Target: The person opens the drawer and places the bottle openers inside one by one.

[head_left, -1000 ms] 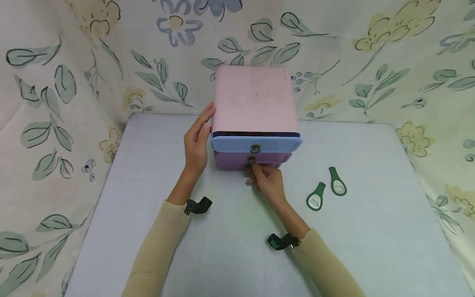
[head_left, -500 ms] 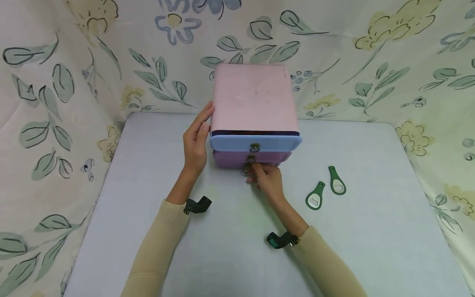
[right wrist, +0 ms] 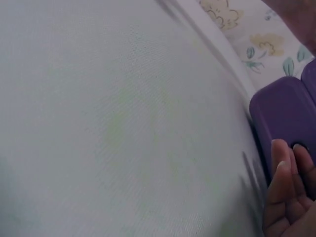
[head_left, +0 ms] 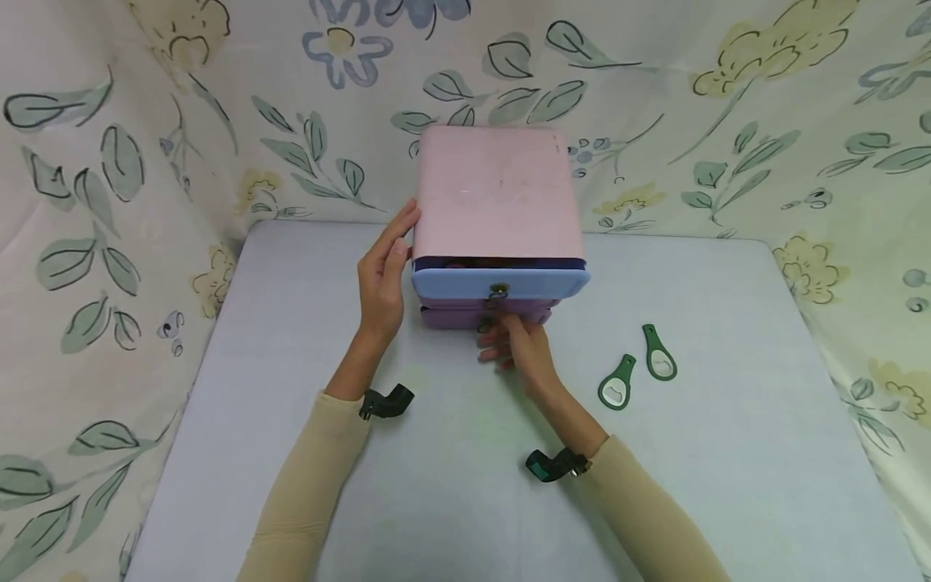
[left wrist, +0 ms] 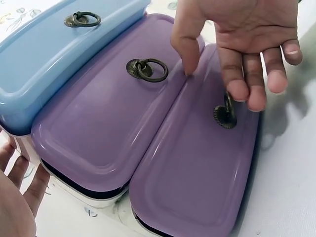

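A small pink drawer cabinet (head_left: 502,194) stands at the back of the table. Its blue top drawer (head_left: 458,284) sticks out a little, showing a dark gap. Below are a purple middle drawer (left wrist: 103,113) and a purple bottom drawer (left wrist: 192,163), each with a bronze ring pull. My left hand (head_left: 383,283) rests against the cabinet's left side, fingers extended. My right hand (head_left: 527,347) is at the bottom drawer's front, fingers loosely extended. In the left wrist view its fingertips lie by the bottom ring pull (left wrist: 226,116) and the thumb touches the drawer's upper edge.
Two green bottle openers (head_left: 617,384) lie on the white-covered table (head_left: 451,485), right of my right hand. Floral cloth (head_left: 640,97) hangs behind the cabinet and along the sides.
The purple middle drawer has slid back in, so more of the bottom drawer shows. My right hand's fingers have loosened and spread at the bottom ring. My left hand stays in place.
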The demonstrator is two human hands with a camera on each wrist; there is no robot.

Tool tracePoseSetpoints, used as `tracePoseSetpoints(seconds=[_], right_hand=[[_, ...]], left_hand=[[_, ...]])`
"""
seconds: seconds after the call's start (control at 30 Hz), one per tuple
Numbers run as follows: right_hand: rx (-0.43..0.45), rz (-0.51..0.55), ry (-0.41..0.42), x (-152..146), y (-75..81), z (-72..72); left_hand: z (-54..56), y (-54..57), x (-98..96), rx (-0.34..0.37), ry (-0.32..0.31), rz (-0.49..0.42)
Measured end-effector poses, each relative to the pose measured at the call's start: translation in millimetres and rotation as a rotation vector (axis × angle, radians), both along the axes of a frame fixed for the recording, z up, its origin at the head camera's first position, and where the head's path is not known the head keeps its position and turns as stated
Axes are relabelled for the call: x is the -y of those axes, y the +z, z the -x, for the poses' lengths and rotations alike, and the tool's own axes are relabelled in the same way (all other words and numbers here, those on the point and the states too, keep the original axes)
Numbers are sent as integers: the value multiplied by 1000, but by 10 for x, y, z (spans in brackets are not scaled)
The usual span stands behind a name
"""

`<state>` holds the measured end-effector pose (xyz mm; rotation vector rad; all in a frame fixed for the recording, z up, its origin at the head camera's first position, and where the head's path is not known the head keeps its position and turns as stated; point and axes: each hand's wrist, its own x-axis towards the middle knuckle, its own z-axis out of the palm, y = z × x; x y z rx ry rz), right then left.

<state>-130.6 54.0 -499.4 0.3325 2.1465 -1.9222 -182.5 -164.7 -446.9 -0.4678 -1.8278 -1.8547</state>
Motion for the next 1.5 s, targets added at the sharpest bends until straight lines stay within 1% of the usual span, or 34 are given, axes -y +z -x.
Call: tracePoseSetpoints(seconds=[0.07, 0.23, 0.33, 0.43, 0.57, 0.73, 0.83, 1.0, 1.1, 1.27, 1.33, 1.5], right_hand=[[-9, -12, 22, -6, -12, -5], [-65, -90, 87, 16, -57, -33], [-82, -72, 83, 27, -91, -46], [-78, -52, 88, 29, -109, -77], [-75, -56, 101, 25, -109, -135], [-96, -78, 106, 18, -88, -216], [-123, -120, 111, 7, -89, -257], [-194, -229, 121, -30, -90, -322], [-218, -259, 139, -55, -85, -370], [-232, -314, 162, -97, -92, -434], [-224, -328, 169, -109, -89, -459], [-214, -318, 180, -131, -87, -524]], left_hand=[[-3, 5, 1, -3, -1, 0], [0, 9, -1, -10, -4, -7], [-2, 14, -7, -10, -8, -10], [-1, 22, -13, -11, -11, -16], [8, 31, -20, -13, -13, -21], [12, 35, -24, -12, -8, -15], [12, 33, -21, -11, 0, -16], [4, 16, -8, -14, -4, -7], [-9, 4, -3, -21, -8, -4], [-14, 1, -5, -19, -1, 9], [-10, 1, -1, -17, 0, 12], [3, 3, 15, -25, -10, 8]])
